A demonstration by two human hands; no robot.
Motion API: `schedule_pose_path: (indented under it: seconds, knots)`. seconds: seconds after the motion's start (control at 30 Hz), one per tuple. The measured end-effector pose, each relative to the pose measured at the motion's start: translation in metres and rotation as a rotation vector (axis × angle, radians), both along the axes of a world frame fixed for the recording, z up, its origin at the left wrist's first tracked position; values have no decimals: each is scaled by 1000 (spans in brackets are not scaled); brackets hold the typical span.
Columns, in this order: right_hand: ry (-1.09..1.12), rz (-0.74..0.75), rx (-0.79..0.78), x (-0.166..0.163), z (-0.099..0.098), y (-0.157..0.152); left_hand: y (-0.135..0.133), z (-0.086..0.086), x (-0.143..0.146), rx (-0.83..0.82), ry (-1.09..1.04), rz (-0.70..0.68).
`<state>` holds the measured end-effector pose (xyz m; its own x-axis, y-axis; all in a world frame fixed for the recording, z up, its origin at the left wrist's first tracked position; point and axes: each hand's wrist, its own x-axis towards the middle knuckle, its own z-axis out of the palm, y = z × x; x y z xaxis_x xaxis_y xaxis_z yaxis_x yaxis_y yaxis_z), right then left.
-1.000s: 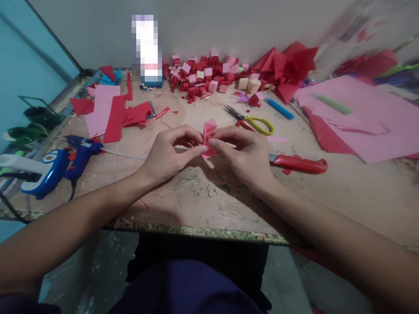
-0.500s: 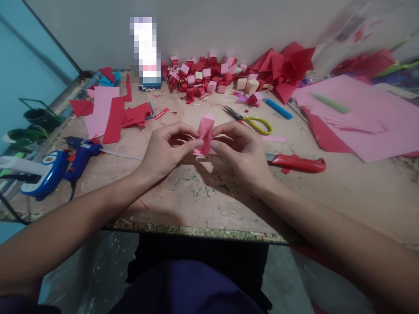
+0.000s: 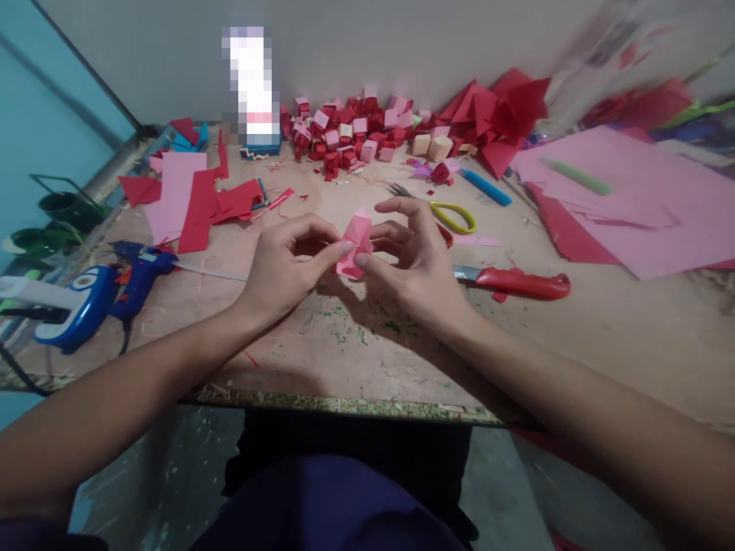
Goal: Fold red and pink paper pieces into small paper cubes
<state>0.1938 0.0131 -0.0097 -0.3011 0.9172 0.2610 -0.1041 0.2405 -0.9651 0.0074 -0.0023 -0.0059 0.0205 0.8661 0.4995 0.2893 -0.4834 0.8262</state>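
Pink paper [image 3: 357,231] pinched w/ L fingers [image 3: 334,253] + R fingers [image 3: 373,265], latter part-blocking scissors [image 3: 446,205], knife [image 3: 524,284] nr

Readable text: none legible.
Glue gun, blue plastic [image 3: 143,272]: small pale label [image 3: 148,255] on its body, print too small to read.
Cubes, folded pink and red paper [image 3: 320,119]: faint marks on a pink face, perhaps handwriting, not decipherable.
Screen, tall, bright white [image 3: 249,80]: pixelated, lettering unreadable.
Clear plastic packaging, back right [image 3: 615,46]: dark and red patches, too blurred to read.
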Motion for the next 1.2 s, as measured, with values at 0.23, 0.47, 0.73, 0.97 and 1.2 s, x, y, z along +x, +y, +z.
schedule_pose_path:
  seconds: [0.23, 0.47, 0.73, 0.97, 1.2]
  knots:
    - [-82, -78, 35, -3, -2, 4, 5, -6, 2, -85, -81, -80]
    - [-4, -69, -64, -1, 3, 0, 4, -4, -2, -152, -116, -106]
    - [8, -51, -43, -1, 2, 1, 7, -5, -1, -159, -161, -139]
    - [11, -45, -36, -3, 2, 2, 5, -4, -1, -152, -112, -108]
    - [-34, -73, -18, -2, 1, 3, 4, -5, -1, -162, -112, -106]
